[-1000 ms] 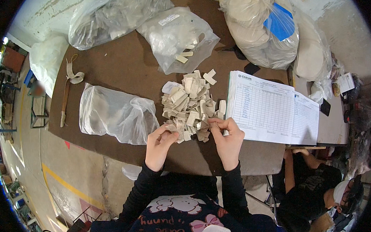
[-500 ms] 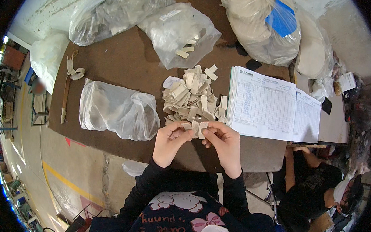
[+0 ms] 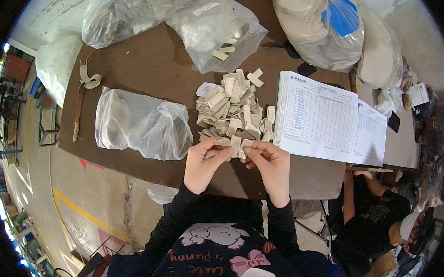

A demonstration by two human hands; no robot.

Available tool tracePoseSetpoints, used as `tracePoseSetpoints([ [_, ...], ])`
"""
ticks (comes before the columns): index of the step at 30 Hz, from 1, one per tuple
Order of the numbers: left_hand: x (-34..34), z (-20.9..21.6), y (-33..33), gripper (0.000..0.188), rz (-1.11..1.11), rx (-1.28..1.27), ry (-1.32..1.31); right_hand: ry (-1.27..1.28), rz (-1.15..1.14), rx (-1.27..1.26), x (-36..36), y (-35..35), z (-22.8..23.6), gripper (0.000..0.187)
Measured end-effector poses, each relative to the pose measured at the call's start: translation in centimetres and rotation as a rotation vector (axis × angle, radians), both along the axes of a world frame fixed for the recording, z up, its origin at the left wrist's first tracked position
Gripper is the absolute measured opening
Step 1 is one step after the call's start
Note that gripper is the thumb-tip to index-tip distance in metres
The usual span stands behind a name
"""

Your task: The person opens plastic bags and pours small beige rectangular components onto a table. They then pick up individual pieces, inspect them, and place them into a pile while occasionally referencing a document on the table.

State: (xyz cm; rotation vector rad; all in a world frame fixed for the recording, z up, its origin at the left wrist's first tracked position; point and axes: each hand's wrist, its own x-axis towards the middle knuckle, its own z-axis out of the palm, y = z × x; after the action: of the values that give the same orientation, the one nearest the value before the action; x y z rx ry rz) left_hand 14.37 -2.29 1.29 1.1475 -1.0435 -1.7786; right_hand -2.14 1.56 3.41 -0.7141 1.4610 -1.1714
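Close to the table's near edge, my left hand and my right hand meet fingertip to fingertip. Between them they pinch a few small beige strips, thin and rectangular like cut fabric or felt. The strips stand side by side, slightly fanned; whether they are joined is too small to tell. Just beyond my fingers lies a loose heap of similar beige strips, with a few strays at its right side. My fingers hide the heap's nearest edge.
A clear plastic bag lies left of the heap, with a strap-like tool farther left. An open logbook sits on the right. Stuffed plastic bags line the back. At the lower right a person sits beside the table.
The strips between my fingertips look a little more spread apart. My hands keep their pinch, and the view has tilted slightly, so the table sits higher in it.
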Motion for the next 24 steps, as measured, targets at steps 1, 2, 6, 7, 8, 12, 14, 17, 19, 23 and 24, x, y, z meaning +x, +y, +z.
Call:
tracePoseSetpoints([
  [1, 0.0, 0.0, 0.0, 0.018, 0.002, 0.000, 0.006, 0.014, 0.000, 0.008, 0.0, 0.0, 0.0, 0.014],
  [2, 0.0, 0.1, 0.0, 0.018, 0.004, 0.000, 0.011, 0.012, 0.006, 0.000, 0.0, 0.0, -0.1, 0.014],
  [6, 0.1, 0.0, -0.1, 0.017, -0.012, 0.004, 0.005, 0.010, 0.021, -0.016, -0.1, 0.1, -0.3, 0.015],
  [7, 0.1, 0.1, -0.1, 0.018, -0.013, 0.002, 0.007, 0.011, 0.022, -0.015, -0.2, 0.1, -0.3, 0.015],
  [8, 0.1, 0.2, -0.1, 0.018, -0.015, 0.001, 0.008, 0.028, 0.028, -0.014, -0.2, 0.1, -0.4, 0.015],
  [12, 0.2, 0.3, -0.1, 0.018, -0.022, -0.005, -0.035, 0.098, 0.027, -0.015, -0.4, 0.0, -0.2, 0.013],
  [14, 0.6, 0.4, -0.1, 0.018, -0.018, -0.007, -0.064, 0.178, -0.001, -0.005, -0.8, -0.1, -0.2, 0.012],
  [17, 1.0, 0.4, -0.2, 0.016, 0.015, -0.035, -0.068, 0.265, -0.099, 0.011, -2.4, -0.5, -0.8, 0.018],
  [19, 1.2, 0.0, -0.3, 0.015, 0.016, -0.037, -0.073, 0.612, -0.089, -0.037, -3.0, -0.5, -0.8, 0.021],
  [23, 1.3, 0.1, -0.4, 0.012, 0.030, -0.031, -0.070, 0.869, -0.063, -0.174, -2.0, -1.2, -0.1, 0.025],
  [24, 1.2, 0.1, -0.4, 0.012, 0.035, -0.027, -0.064, 0.886, -0.050, -0.226, -1.5, -1.3, 0.0, 0.026],
])
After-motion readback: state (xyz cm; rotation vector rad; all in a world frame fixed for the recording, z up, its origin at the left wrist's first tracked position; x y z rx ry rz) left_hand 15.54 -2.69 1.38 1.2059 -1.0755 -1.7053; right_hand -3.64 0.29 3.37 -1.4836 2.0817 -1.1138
